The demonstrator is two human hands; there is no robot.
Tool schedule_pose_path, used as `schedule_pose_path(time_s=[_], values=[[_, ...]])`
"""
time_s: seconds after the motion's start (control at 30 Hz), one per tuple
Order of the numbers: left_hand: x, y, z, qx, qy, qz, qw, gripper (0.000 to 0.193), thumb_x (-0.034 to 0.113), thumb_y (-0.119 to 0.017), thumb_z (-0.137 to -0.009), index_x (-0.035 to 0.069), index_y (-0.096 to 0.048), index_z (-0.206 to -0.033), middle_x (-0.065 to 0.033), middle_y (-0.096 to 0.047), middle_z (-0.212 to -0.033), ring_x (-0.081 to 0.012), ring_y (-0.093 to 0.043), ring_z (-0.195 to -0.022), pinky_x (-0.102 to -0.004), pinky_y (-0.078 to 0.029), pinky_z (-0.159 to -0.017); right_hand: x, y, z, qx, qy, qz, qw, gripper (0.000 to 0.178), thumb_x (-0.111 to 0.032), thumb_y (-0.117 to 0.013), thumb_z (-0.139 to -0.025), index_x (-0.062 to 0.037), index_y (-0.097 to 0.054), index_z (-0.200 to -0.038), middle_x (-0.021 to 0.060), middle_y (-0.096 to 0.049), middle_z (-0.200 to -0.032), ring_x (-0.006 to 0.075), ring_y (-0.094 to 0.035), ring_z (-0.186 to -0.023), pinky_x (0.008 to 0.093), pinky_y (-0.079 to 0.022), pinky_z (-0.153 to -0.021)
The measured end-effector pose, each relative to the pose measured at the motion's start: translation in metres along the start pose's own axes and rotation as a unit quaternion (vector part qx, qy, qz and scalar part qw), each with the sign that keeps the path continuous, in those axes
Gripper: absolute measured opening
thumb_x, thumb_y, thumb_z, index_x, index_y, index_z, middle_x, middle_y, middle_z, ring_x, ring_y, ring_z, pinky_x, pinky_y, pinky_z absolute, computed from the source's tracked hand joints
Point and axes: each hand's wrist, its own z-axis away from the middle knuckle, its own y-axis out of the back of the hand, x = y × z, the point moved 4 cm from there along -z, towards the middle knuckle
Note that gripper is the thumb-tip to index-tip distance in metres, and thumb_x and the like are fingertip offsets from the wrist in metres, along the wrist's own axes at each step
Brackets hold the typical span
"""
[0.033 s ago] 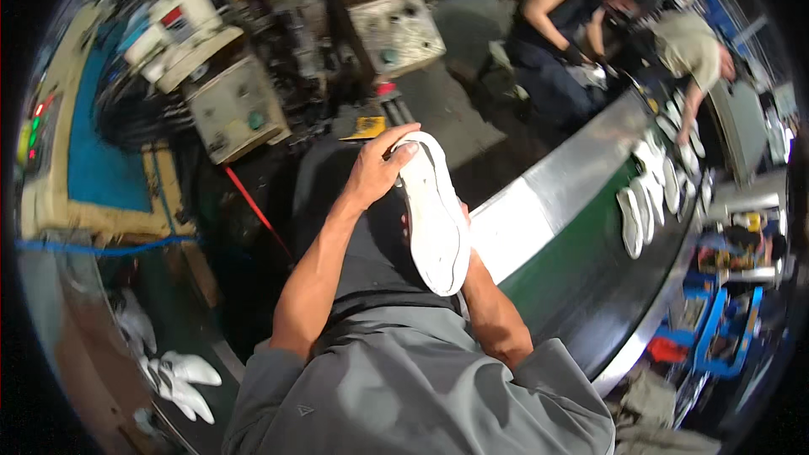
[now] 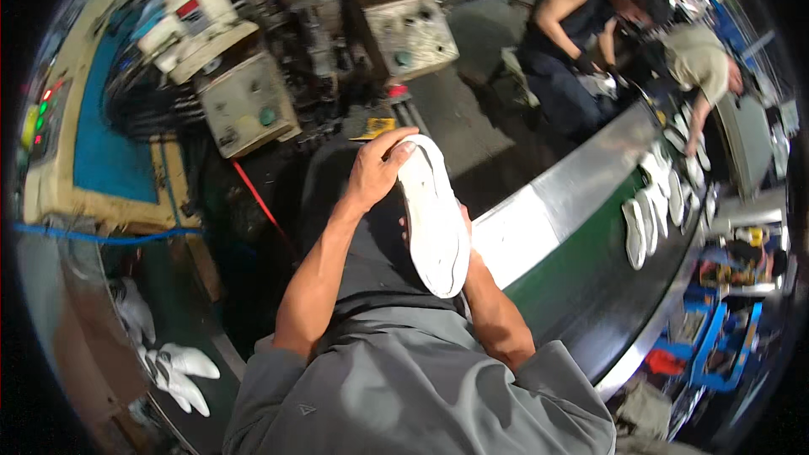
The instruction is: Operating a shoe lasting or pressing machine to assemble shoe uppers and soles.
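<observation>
Machines (image 2: 250, 108) slid a bit right in view; my left hand (image 2: 375, 175) pinches a white shoe piece (image 2: 434, 223), my right hand (image 2: 466, 217) grips underneath.

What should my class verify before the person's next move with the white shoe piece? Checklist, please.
1. Left hand holding the upper end of the white shoe piece: ok.
2. Right hand supporting it from behind: ok, though mostly hidden.
3. Broad face turned towards the camera: ok.
4. Condition of the far face: cannot tell, hidden.
5. Loose white shoes apart from the held piece: ok.
</observation>
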Motion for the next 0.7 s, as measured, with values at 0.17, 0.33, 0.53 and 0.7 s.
schedule_pose_path(time_s=[0.17,0.33,0.53,0.7], values=[[0.012,0.046,0.035,0.138,-0.072,-0.231,0.96,0.024,0.018,-0.066,-0.109,-0.001,-0.075,-0.122,-0.0216,-0.076,-0.109,-0.038,-0.076,-0.098,-0.041,-0.058,-0.084,0.0,-0.017,-0.04,0.158,0.002,0.239,0.958,0.079,-0.055,-0.061,-0.108,-0.0012,-0.044,-0.164,0.0238,-0.066,-0.147,0.0346,-0.068,-0.131,0.0444,-0.055,-0.113],[-0.026,0.061,0.051,0.089,-0.012,-0.134,0.987,0.031,0.011,-0.065,-0.107,-0.002,-0.07,-0.135,-0.0212,-0.074,-0.129,-0.0364,-0.072,-0.121,-0.0409,-0.055,-0.103,-0.016,-0.058,-0.084,0.162,0.074,0.718,0.673,0.079,-0.047,-0.071,-0.105,0.0014,-0.046,-0.161,0.0272,-0.065,-0.147,0.0354,-0.063,-0.138,0.0422,-0.046,-0.118],[-0.03,0.046,0.053,0.039,0.045,-0.075,0.995,0.048,0.008,-0.064,-0.106,-0.002,-0.059,-0.153,-0.0181,-0.069,-0.148,-0.0269,-0.066,-0.134,-0.0371,-0.05,-0.113,-0.025,-0.045,-0.083,0.238,0.118,0.728,0.632,0.065,-0.041,-0.065,-0.109,0.0008,-0.054,-0.158,0.0257,-0.069,-0.144,0.0327,-0.068,-0.129,0.0406,-0.051,-0.111],[-0.041,0.054,0.048,-0.074,0.132,0.035,0.988,0.056,0.004,-0.062,-0.106,-0.002,-0.05,-0.16,-0.0181,-0.064,-0.153,-0.0217,-0.062,-0.133,-0.0346,-0.048,-0.114,-0.036,-0.033,-0.075,0.193,0.079,0.65,0.731,0.063,-0.035,-0.058,-0.112,0.0055,-0.05,-0.159,0.0217,-0.071,-0.14,0.0271,-0.066,-0.127,0.0383,-0.049,-0.111]])
